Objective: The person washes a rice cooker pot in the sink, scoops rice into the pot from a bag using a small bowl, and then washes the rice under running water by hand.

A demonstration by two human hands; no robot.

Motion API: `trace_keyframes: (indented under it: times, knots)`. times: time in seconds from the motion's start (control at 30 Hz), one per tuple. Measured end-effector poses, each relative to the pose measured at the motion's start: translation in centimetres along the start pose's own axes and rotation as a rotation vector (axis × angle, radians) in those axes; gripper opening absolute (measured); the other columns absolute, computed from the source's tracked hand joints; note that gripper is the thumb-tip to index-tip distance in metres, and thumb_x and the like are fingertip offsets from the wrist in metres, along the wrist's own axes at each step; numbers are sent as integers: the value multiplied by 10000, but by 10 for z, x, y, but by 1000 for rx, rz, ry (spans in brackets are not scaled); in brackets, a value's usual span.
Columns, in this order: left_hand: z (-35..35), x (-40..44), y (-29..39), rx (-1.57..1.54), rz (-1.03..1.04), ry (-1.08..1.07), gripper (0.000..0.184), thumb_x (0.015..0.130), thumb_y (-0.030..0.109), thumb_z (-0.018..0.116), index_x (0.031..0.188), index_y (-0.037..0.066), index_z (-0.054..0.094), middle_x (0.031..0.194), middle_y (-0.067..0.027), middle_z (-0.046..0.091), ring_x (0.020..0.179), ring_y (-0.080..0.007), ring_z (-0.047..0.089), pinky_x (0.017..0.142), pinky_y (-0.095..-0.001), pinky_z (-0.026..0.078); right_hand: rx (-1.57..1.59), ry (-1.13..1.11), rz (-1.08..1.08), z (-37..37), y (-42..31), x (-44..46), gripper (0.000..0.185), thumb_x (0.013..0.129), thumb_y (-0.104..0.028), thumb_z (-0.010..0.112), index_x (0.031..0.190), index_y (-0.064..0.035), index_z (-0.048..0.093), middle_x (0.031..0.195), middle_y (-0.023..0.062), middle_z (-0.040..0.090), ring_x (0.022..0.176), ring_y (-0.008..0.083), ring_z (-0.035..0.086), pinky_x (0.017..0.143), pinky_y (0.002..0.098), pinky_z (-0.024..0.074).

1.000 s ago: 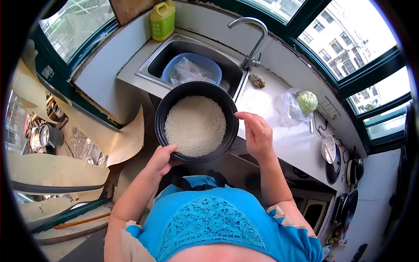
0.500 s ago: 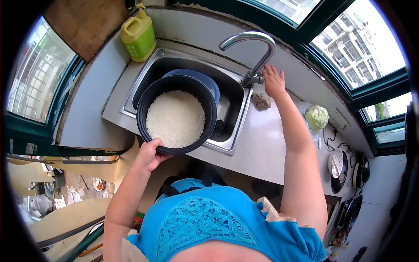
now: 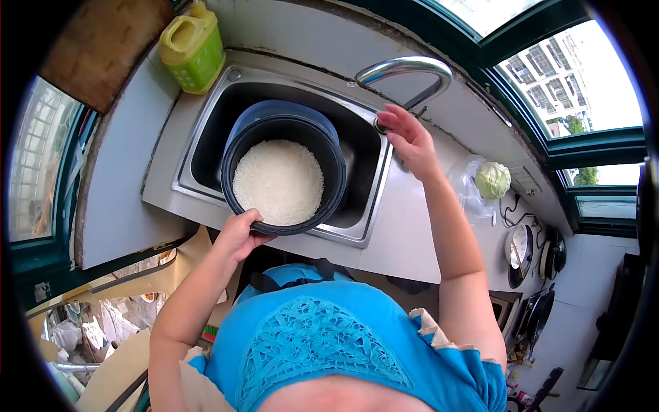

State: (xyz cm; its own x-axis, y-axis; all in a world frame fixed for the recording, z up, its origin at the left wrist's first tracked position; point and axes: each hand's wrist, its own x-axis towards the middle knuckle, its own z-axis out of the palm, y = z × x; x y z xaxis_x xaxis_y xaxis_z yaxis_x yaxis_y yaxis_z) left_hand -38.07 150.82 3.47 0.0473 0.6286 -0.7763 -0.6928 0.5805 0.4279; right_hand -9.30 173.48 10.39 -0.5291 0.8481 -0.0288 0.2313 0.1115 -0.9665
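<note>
My left hand (image 3: 240, 232) is closed on the near rim of a black inner pot (image 3: 328, 206), its thumb over the edge. White rice (image 3: 278, 182) lies in the pot, which is over the near side of the sink (image 3: 371, 213). Behind it, partly hidden, a blue basin (image 3: 278, 108) sits in the sink. My right hand (image 3: 412, 143) holds nothing, fingers apart, in front of the base of the chrome faucet (image 3: 405, 65). From this angle I cannot tell whether it touches the faucet. A small clear drop appears at the spout.
A yellow-green jug (image 3: 193, 51) stands at the sink's far left corner. To the right are a cabbage (image 3: 493, 180) beside a clear plastic bag (image 3: 465, 185), and a bowl with chopsticks (image 3: 519, 246). Green-framed windows (image 3: 597, 144) border the counter.
My right hand has come back from beside the faucet toward the sink edge, its fingers now bent. The view has shifted slightly. My left hand keeps its grip on the pot.
</note>
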Motion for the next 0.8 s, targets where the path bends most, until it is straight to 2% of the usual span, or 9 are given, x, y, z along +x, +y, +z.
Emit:
trace_keyframes:
  times: [0.03,0.13,0.23,0.33,0.47,0.57,0.67,0.77,0.8]
  knots:
    - [0,3,4,8,-12,-14,496,775,59,495,1230,-92,367,1163,-240,498,1006,-342,567,846,-501,516,315,7,-135,20,-21,9,606,801,-57,577,1372,-123,384,1273,141,526,1255,212,427,1020,359,320]
    - [1,5,10,47,-38,-24,497,776,59,502,1233,-85,372,1168,-222,496,1023,-331,556,862,-482,511,710,-9,-229,59,-71,33,590,814,-80,571,1365,-139,366,1226,138,561,1251,254,432,1024,375,303]
    - [4,1,13,97,-76,-37,485,777,52,497,1232,-61,371,1172,-202,496,1000,-310,569,861,-448,518,847,-82,-190,55,-61,38,482,837,-120,550,1302,-142,426,1235,153,548,1256,271,423,1030,390,286]
    - [7,4,8,121,-91,-33,435,776,57,515,1191,-47,435,1082,-166,560,910,-269,610,811,-407,542,724,-67,-206,50,-58,14,449,846,-136,517,1284,-101,428,1222,185,534,1236,305,436,1029,413,308]
    - [19,-4,5,155,-117,-112,451,789,72,504,1221,-31,427,1126,-177,550,969,-282,596,836,-429,526,700,-107,-199,41,-57,-15,546,800,-95,530,1325,-77,380,1248,205,491,1215,349,442,1029,418,330]
    - [20,5,-5,163,-148,-158,466,789,80,512,1229,-25,405,1125,-184,546,951,-291,612,796,-436,542,678,-116,-180,35,-56,-27,562,787,-78,523,1327,-51,368,1274,209,472,1209,357,449,1049,434,320]
    - [25,7,-7,155,-157,-144,443,789,78,510,1217,-8,434,1074,-159,572,921,-277,611,774,-422,550,668,-81,-130,35,-61,-36,554,786,-39,510,1323,-37,376,1285,211,470,1194,336,472,1014,412,370]
    - [28,5,3,151,-223,-153,491,783,65,495,1262,33,392,1123,-169,541,955,-296,596,772,-448,547,559,40,64,46,-51,-45,521,810,-26,509,1317,-13,389,1291,197,477,1166,294,506,951,392,430]
    - [29,7,1,151,-219,-143,510,779,59,494,1274,48,373,1140,-169,527,968,-300,590,770,-456,546,361,-31,158,53,-36,-47,504,830,-39,510,1320,-22,394,1284,194,486,1152,274,518,914,367,453]
